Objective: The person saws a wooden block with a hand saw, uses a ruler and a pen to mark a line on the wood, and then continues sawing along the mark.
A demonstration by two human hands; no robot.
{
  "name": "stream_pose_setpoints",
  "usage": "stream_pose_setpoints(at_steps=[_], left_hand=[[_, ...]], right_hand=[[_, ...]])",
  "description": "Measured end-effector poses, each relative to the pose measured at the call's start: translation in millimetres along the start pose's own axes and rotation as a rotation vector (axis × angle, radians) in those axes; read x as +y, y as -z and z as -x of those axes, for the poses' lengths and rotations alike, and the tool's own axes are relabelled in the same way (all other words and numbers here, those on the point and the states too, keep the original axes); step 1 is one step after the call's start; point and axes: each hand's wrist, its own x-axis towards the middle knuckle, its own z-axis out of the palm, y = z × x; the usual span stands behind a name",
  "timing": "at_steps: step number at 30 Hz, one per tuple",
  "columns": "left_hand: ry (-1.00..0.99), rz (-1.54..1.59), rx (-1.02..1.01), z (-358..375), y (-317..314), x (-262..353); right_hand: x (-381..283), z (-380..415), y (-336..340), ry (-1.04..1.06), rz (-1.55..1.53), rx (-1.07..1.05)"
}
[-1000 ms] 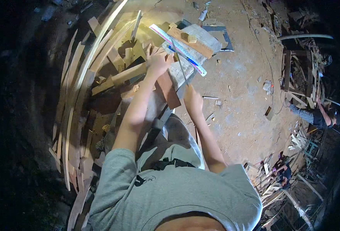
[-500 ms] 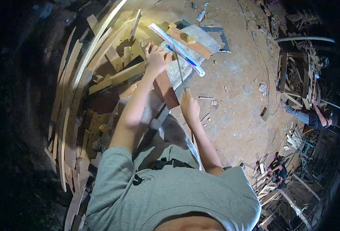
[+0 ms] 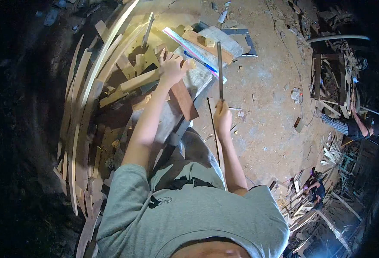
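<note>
My left hand (image 3: 171, 70) is closed on a reddish-brown wooden board (image 3: 184, 101) that lies on the bench, with a small pale block end (image 3: 191, 64) beside its fingers. My right hand (image 3: 222, 115) grips the lower end of a long thin metal tool (image 3: 220, 71), perhaps a file, which points away from me, apart from the board. Beyond my left hand lie a long white ruler (image 3: 185, 45) and a blue pen (image 3: 200, 61). Another brown board (image 3: 217, 49) carries a small wooden block (image 3: 209, 42).
Long wooden strips (image 3: 81, 101) curve along the left. Cut timber (image 3: 140, 81) lies beside the bench (image 3: 198, 81). A cable (image 3: 296, 71) crosses the dirt floor. Two other people (image 3: 356, 128), (image 3: 316, 189) are at the right among wood scraps and frames.
My right hand has moved right and slightly back toward me, swinging the metal tool away from the board and more upright in view. My left hand has stayed nearly in place.
</note>
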Motion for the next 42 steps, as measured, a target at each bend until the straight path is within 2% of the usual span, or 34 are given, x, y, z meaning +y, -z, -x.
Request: stream_pose_setpoints(at_steps=[10, 14, 19, 28, 32, 35, 40, 42], left_hand=[[0.016, -0.023, 0.062, -1, -5, 1], [0.039, -0.034, 0.011, -3, -5, 2], [0.049, -0.018, 0.054, -4, -3, 4], [0.051, -0.041, 0.034, -4, -5, 3], [0.010, -0.021, 0.054, -3, -7, -2], [0.041, -0.062, -0.016, -3, -4, 1], [0.076, -0.021, -0.058, -3, -3, 3], [0.063, -0.024, -0.038, -4, -4, 0]], right_hand=[[3, 10, -11, 0.021, 0.009, -0.038], [-4, 2, -16, 0.110, 0.051, -0.100], [-9, -4, -20, 0.163, 0.115, -0.116], [-16, 5, -22, 0.134, 0.267, -0.104], [-16, -23, -43, 0.203, 0.259, -0.095], [-25, -34, -47, 0.245, 0.218, -0.089], [-21, 6, -22, 0.093, 0.217, -0.189], [-15, -11, -35, 0.138, 0.194, -0.172]])
